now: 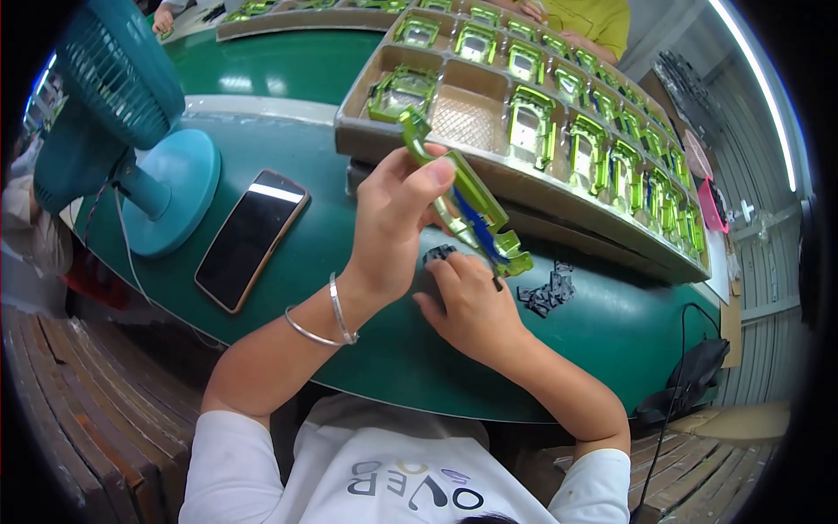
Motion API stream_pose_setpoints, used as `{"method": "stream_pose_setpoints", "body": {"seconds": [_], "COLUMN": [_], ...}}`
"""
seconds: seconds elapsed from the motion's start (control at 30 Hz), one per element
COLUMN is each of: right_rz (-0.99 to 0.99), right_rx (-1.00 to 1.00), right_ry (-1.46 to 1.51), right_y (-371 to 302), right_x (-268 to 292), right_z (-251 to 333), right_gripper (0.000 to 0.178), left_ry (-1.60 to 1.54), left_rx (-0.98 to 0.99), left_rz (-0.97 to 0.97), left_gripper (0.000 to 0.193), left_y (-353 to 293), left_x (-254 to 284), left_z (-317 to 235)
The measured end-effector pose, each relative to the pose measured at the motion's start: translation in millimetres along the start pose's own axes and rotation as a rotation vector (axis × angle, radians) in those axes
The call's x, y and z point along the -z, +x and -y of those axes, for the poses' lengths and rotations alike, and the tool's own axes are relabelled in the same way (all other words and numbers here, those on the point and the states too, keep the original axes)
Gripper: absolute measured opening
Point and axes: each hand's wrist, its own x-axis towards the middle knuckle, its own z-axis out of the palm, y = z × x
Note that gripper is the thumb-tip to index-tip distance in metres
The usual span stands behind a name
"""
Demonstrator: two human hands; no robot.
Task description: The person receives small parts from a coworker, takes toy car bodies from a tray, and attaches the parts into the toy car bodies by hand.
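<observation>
My left hand [390, 214] is closed around a long green plastic frame [471, 188] with a blue strip along it. It holds the frame up and tilted, in front of the tray's near edge. My right hand [476, 306] is low over the table, below the frame's lower end. Its fingers reach to a small heap of dark plastic pieces [438, 253], with the thumb apart from them; no held piece shows. To the right of that hand lies a second heap of small dark pieces [548, 291].
A tray [375, 138] of similar green frames, one near pocket without a frame, rests across the back. A phone [249, 240] and a teal fan [166, 192] stand left on the green table [367, 371]. A black bag [694, 375] with a cable is right. Another person [594, 26] sits opposite.
</observation>
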Motion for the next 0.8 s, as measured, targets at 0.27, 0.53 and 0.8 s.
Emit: {"method": "stream_pose_setpoints", "body": {"seconds": [0.27, 0.53, 0.8], "right_rz": [0.140, -0.326, -0.534], "right_rx": [-0.350, -0.704, -0.529], "right_ry": [0.508, 1.383, 1.510], "right_y": [9, -18, -36], "right_x": [20, 53, 62], "right_z": [-7, -73, -79], "right_gripper": [0.019, 0.019, 0.033], "left_ry": [0.004, -0.015, 0.149], "left_rx": [-0.021, 0.025, 0.250], "left_rz": [0.030, 0.058, 0.316], "left_gripper": [0.039, 0.033, 0.056], "left_y": [15, 18, -5], "left_x": [5, 7, 0], "left_z": [2, 3, 13]}}
